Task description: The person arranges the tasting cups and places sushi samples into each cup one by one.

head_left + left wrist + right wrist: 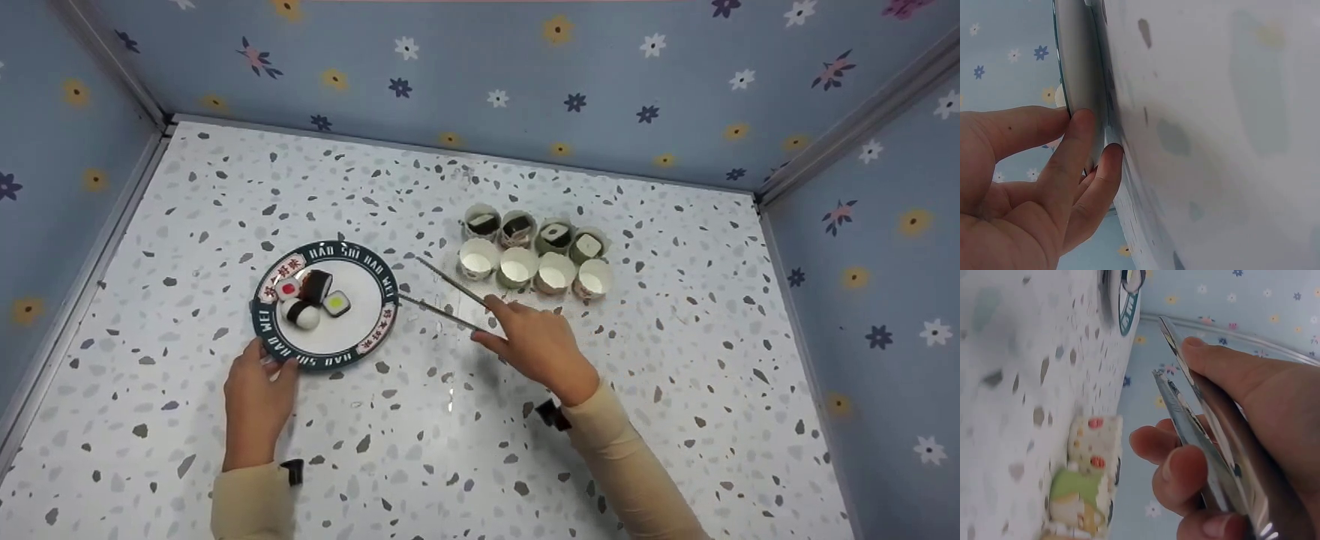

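Observation:
A round plate (pixel 364 309) with a dark green lettered rim lies at the left in the head view. My left hand (pixel 259 397) pinches its near rim, thumb above and fingers beneath in the left wrist view. Several sushi pieces sit on its left half, among them a white roll with a dark band (pixel 303 314) and a square one with a green centre (pixel 337 303). Metal tongs (pixel 1213 416) are in my right hand (pixel 544 345), gripped between thumb and fingers. Their arms stand apart with nothing between them, the tips pointing toward the plate's right rim.
Two rows of small paper cups (pixel 1092 444) stand right of the plate, beyond my right hand. The back row holds sushi pieces, such as a pale-topped one (pixel 589 245); the front row shows bare insides. Flowered blue panels (pixel 480 67) border the speckled table (pixel 420 465).

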Tool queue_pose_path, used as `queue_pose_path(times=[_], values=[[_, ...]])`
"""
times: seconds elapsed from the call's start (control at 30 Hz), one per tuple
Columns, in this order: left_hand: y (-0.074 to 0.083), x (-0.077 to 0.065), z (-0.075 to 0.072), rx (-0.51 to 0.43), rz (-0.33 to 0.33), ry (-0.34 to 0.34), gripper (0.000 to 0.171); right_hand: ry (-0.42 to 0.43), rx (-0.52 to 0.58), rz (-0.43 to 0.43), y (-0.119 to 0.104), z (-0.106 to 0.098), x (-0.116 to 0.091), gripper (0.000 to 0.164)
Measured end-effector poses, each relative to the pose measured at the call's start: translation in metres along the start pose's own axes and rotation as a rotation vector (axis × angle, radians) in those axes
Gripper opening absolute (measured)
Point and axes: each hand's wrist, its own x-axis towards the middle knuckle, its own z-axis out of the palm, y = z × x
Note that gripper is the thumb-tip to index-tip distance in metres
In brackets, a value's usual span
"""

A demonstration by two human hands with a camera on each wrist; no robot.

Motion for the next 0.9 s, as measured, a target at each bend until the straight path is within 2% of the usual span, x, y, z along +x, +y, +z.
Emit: queue_pose_path(times=[0.13,0.43,0.73,0.9], values=[[0.0,-0.002,0.001,0.001,0.012,0.014,0.063,-0.031,0.013,-0.023,-0.016,0.007,0.013,0.051],[0.001,-0.001,0.0,0.009,-0.005,-0.003,0.065,-0.067,0.024,-0.077,-0.042,0.019,0.038,0.05],[0.0,-0.001,-0.001,0.009,-0.005,0.003,0.065,-0.121,-0.052,-0.078,-0.062,0.026,0.06,0.052],[0.001,-0.001,-0.001,0.006,-0.009,-0.002,0.065,-0.14,-0.086,-0.091,-0.07,0.028,0.069,0.061]])
